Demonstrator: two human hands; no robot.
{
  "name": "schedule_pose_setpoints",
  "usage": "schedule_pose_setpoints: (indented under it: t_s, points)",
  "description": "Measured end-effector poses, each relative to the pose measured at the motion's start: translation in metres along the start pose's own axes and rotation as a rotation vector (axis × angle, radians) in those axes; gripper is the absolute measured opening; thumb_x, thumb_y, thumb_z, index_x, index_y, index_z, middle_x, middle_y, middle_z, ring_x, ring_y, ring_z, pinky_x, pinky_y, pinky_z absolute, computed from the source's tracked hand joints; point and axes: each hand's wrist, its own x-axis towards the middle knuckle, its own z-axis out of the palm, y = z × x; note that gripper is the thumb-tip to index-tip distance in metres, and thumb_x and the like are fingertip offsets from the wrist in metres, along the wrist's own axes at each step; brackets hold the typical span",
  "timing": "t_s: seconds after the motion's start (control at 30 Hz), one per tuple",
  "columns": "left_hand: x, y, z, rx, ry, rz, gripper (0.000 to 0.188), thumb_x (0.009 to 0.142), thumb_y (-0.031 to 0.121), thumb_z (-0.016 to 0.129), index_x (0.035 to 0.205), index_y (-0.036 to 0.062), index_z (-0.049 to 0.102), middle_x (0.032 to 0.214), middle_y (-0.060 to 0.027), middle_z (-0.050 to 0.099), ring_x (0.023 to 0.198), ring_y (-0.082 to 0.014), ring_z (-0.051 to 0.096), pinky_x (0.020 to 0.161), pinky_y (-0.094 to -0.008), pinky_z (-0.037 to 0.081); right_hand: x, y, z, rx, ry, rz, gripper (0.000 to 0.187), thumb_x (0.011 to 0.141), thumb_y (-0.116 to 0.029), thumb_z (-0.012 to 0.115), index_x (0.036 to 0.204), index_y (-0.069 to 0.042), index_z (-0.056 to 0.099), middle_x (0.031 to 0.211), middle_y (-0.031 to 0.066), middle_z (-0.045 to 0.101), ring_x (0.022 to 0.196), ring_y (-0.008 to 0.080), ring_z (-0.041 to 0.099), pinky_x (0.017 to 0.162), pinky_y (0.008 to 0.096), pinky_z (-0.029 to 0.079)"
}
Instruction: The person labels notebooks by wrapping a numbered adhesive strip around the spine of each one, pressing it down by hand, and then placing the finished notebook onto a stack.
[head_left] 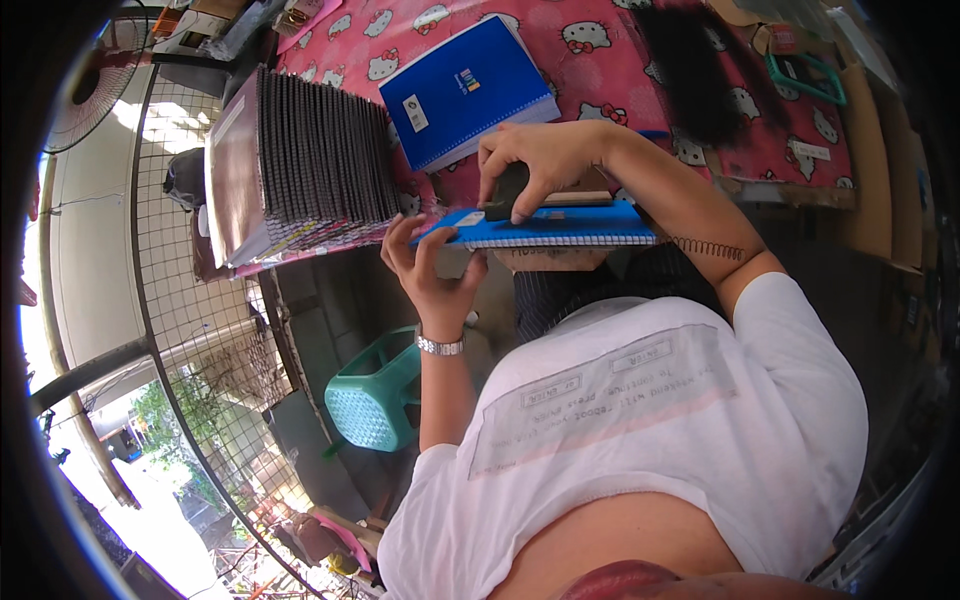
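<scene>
Patterned tabletop (640,60) | left hand (432,270) is gripping blue notebook (560,228) edge | right hand (545,160) fingers are clenching dark tool (505,192) on it

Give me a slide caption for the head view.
Left hand steadies a blue spiral notebook while right hand presses a dark tool on it.

Patterned pink table (620,70) carries notebook stack (310,160) and blue notebook (465,90).
</scene>
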Motion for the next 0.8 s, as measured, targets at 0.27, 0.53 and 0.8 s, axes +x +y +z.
schedule_pose_setpoints:
  t_s: [0.27, 0.53, 0.8]
  points:
    - [0.006, -0.009, -0.010, -0.258, -0.129, -0.096, 0.039, 0.056, 0.001, 0.078, 0.093, 0.0076, 0.069, 0.096, -0.0086, 0.058, 0.085, -0.0226, 0.060, 0.073, -0.0334, 0.051, 0.011, -0.010, 0.009, 0.635, -0.120, -0.243, 0.047, 0.072, -0.028, 0.082, 0.115, -0.011, 0.073, 0.116, 0.0078, 0.055, 0.114, 0.0218, 0.054, 0.101, 0.0332, 0.041]
    - [0.016, -0.012, -0.011, -0.314, -0.187, -0.085, 0.037, 0.056, 0.000, 0.078, 0.092, 0.0053, 0.068, 0.096, -0.0096, 0.059, 0.089, -0.0247, 0.062, 0.077, -0.0342, 0.052, 0.007, -0.020, 0.006, 0.613, -0.147, -0.218, 0.048, 0.071, -0.029, 0.082, 0.114, -0.009, 0.073, 0.119, 0.0091, 0.055, 0.117, 0.0232, 0.052, 0.101, 0.0347, 0.040]
    - [0.016, 0.001, -0.003, -0.483, -0.243, -0.108, 0.035, 0.060, -0.003, 0.077, 0.092, 0.0023, 0.065, 0.096, -0.0098, 0.063, 0.090, -0.0229, 0.063, 0.082, -0.0334, 0.051, -0.009, -0.005, 0.006, 0.333, -0.074, -0.166, 0.044, 0.066, -0.024, 0.082, 0.107, -0.010, 0.074, 0.116, 0.0110, 0.059, 0.116, 0.0293, 0.053, 0.099, 0.0396, 0.043]
